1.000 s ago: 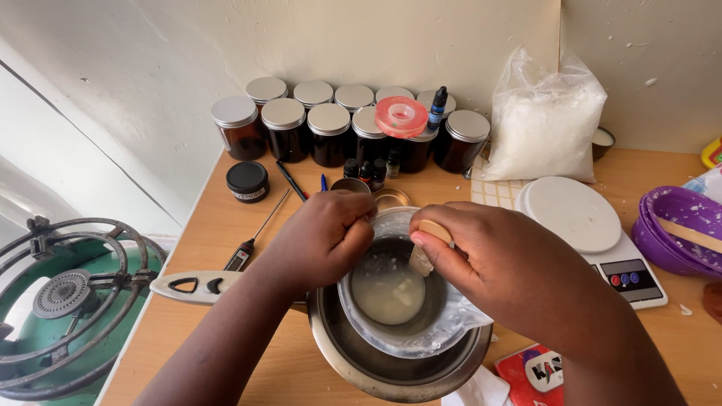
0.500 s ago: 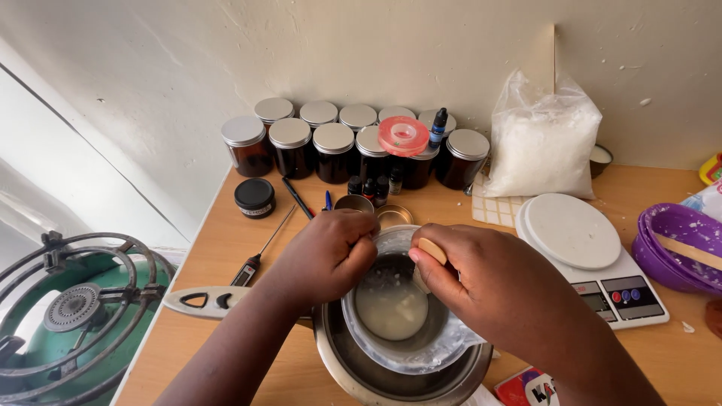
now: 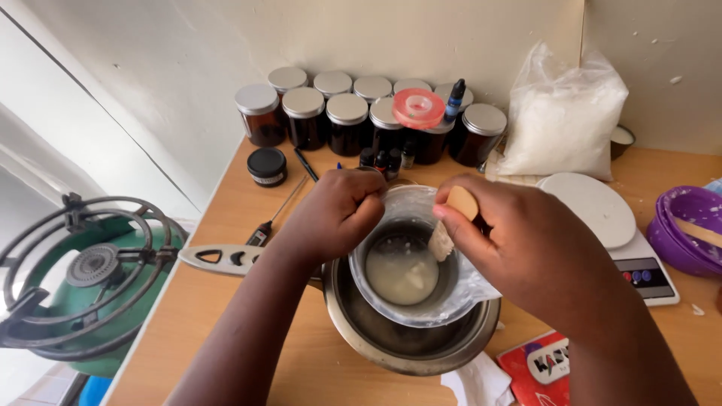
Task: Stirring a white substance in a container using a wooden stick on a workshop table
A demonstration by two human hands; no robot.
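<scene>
The plastic cup [image 3: 410, 263], clear and holding a pale, cloudy liquid, is seated inside one steel pot [image 3: 410, 331] on the wooden table [image 3: 226, 301]. Its near-left rim is gripped by the left hand [image 3: 335, 214], whose fingers are curled tightly shut over the edge. A flat wooden stick [image 3: 451, 222] is pinched between thumb and fingers of the right hand [image 3: 519, 240], closed on its upper end; the lower end is dipped into the cup's liquid at the right side.

Behind the pot, against the wall, ten dark jars [image 3: 347, 124] with silver lids can be counted in two rows, one capped by a pink roll of tape [image 3: 418, 108]. One small black-lidded tin [image 3: 267, 166] is set left of that group. One bag of white flakes [image 3: 560, 120] is leaned behind and right of the pot, one white scale [image 3: 602, 218] lies to the pot's right, and one purple bowl [image 3: 684, 233] is seen beyond it. One thermometer probe [image 3: 274, 214] lies left of the pot, and one green gas burner [image 3: 83, 286] stands farther left, off the table.
</scene>
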